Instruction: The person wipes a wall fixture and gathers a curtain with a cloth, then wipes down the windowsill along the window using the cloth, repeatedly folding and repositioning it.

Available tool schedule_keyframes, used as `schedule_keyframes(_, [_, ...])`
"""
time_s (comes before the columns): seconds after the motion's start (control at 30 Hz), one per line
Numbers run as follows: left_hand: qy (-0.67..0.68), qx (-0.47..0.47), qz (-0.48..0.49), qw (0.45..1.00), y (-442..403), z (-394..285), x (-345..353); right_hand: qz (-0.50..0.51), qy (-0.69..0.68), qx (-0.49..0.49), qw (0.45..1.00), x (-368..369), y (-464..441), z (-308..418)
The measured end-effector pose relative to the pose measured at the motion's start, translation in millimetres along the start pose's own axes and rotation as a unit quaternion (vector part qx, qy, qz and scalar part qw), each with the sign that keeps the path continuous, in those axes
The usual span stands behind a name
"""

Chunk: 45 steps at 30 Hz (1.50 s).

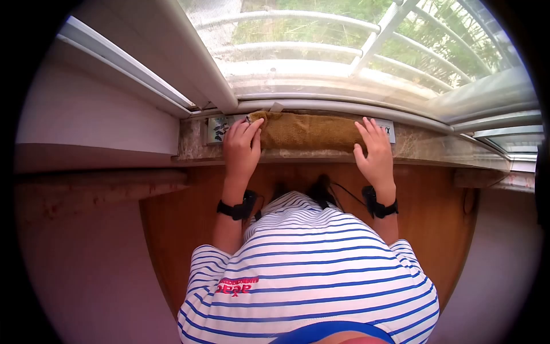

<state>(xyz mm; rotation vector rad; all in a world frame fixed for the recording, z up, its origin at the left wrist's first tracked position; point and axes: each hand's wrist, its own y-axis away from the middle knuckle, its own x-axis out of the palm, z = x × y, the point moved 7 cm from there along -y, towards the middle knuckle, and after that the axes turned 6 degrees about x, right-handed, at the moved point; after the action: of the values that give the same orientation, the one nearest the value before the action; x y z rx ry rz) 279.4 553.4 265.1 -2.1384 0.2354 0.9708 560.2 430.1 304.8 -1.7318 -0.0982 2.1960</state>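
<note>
Striped shirt point(315, 258) foremost; beyond, I see brown cloth point(312, 132) already laid along the sill point(427, 148), printed ends point(216, 133) still uncovered; right hand point(376, 150) loosely spread, left hand point(240, 150)'s grip unclear.

Forearms point(228, 234) stretched forward, left hand point(242, 150) palm down, fingers point(244, 128) bent, right hand point(376, 151) palm down, thumb point(359, 152) apart

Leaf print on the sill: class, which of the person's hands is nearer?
Left. The left hand is just beside the leaf print; the right hand is at the brown cloth's opposite end.
</note>
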Motion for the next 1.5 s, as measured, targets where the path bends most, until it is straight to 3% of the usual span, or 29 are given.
schedule_keyframes(0.1, [0.048, -0.053, -0.065, 0.995, 7, 13, 7, -0.030, 0.058, -0.020, 0.998, 26, 1, 10])
schedule_keyframes(0.2, [0.044, -0.067, -0.041, 0.996, 3, 31, 0, -0.040, 0.057, -0.008, 0.998, 43, -15, 26])
schedule_keyframes(0.3, [0.030, -0.077, -0.036, 0.996, 10, 52, -11, -0.048, -0.004, -0.067, 0.997, 59, -10, 68])
schedule_keyframes(0.37, [-0.070, -0.084, -0.038, 0.993, 16, 63, -19, -0.060, -0.030, -0.090, 0.994, 68, -12, 91])
schedule_keyframes(0.5, [-0.079, -0.140, -0.054, 0.985, 21, 81, -22, -0.084, -0.092, -0.123, 0.985, 76, -24, 119])
schedule_keyframes(0.57, [-0.076, -0.133, -0.050, 0.987, 22, 83, -15, -0.085, -0.123, -0.122, 0.981, 80, -25, 119])
schedule_keyframes(0.63, [-0.117, -0.084, -0.105, 0.984, 16, 71, -21, -0.092, -0.155, -0.123, 0.976, 73, -30, 115])
schedule_keyframes(0.7, [-0.098, -0.067, -0.116, 0.986, 15, 57, -30, -0.014, -0.277, -0.129, 0.952, 65, -36, 104])
schedule_keyframes(0.8, [-0.050, -0.073, -0.112, 0.990, 13, 25, -45, -0.039, -0.335, -0.103, 0.936, 33, -32, 85])
schedule_keyframes(0.9, [0.018, -0.108, -0.092, 0.990, 12, -13, -44, -0.072, -0.318, -0.077, 0.942, -6, -26, 51])
schedule_keyframes(0.97, [0.057, -0.119, -0.082, 0.988, 8, -38, -30, -0.148, -0.195, -0.074, 0.967, -36, -16, 22])
schedule_keyframes(1.1, [0.178, -0.038, -0.068, 0.981, -29, -112, 22, -0.237, -0.032, -0.043, 0.970, -101, -2, -60])
schedule_keyframes(1.17, [0.196, 0.084, -0.049, 0.976, -47, -166, 43, -0.278, 0.039, -0.008, 0.960, -136, 12, -100])
schedule_keyframes(1.23, [0.214, 0.087, -0.028, 0.973, -70, -205, 79, -0.293, 0.069, 0.045, 0.952, -152, 18, -151])
schedule_keyframes(1.3, [0.231, 0.089, -0.006, 0.969, -86, -231, 108, -0.237, 0.020, 0.087, 0.967, -144, 15, -217])
schedule_keyframes(1.4, [0.136, 0.187, 0.027, 0.973, -81, -268, 146, -0.158, -0.008, 0.095, 0.983, -109, 39, -291])
schedule_keyframes(1.43, [0.135, 0.184, 0.030, 0.973, -77, -273, 152, -0.126, -0.059, 0.128, 0.982, -102, 48, -309])
schedule_keyframes(1.5, [0.196, 0.094, 0.019, 0.976, -72, -267, 159, -0.090, -0.111, 0.162, 0.976, -96, 60, -340])
